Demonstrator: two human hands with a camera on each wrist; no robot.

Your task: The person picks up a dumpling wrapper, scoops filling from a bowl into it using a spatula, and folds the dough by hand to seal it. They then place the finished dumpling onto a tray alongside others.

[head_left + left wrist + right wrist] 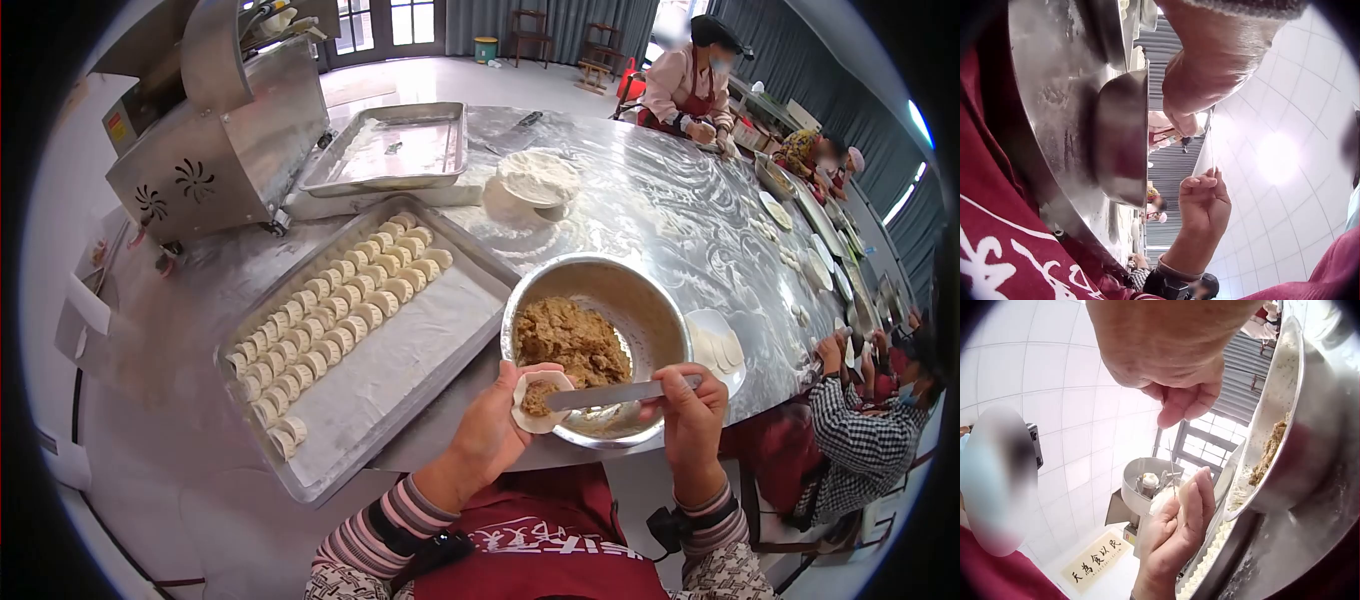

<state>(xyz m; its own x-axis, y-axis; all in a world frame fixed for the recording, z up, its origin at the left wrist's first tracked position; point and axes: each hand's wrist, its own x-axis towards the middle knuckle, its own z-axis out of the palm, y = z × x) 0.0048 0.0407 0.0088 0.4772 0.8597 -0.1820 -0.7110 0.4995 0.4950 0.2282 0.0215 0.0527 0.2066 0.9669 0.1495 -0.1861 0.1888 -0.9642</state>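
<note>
The wrapper (546,425) in my left hand (488,428) is a pale, thin round of dough, cupped a little, with a lump of brown, coarse-looking filling (537,398) in its middle. It sits just beside the near left rim of the steel bowl (655,325), held in my curled fingers, thumb at its edge. My right hand (697,405) pinches the end of a flat metal spatula (615,394) — thumb and fingers closed narrow on it — and the blade reaches across the bowl to touch the filling.

Inside the bowl, a rough brown mound of filling mix (568,340) lies toward the left, with smears on the bare wall opposite. To the left, a large metal tray (390,385) carries rows of pale crescent dumplings (350,297), packed close along its left part and overlapping in places. Beyond it, a second tray (464,145) has white flour dusted over its bottom. A bowl heaped with flour (540,178) stands on the floury steel surface (640,190), and just right of the filling bowl, a white plate (737,379) holds flat dough rounds (712,348).
</note>
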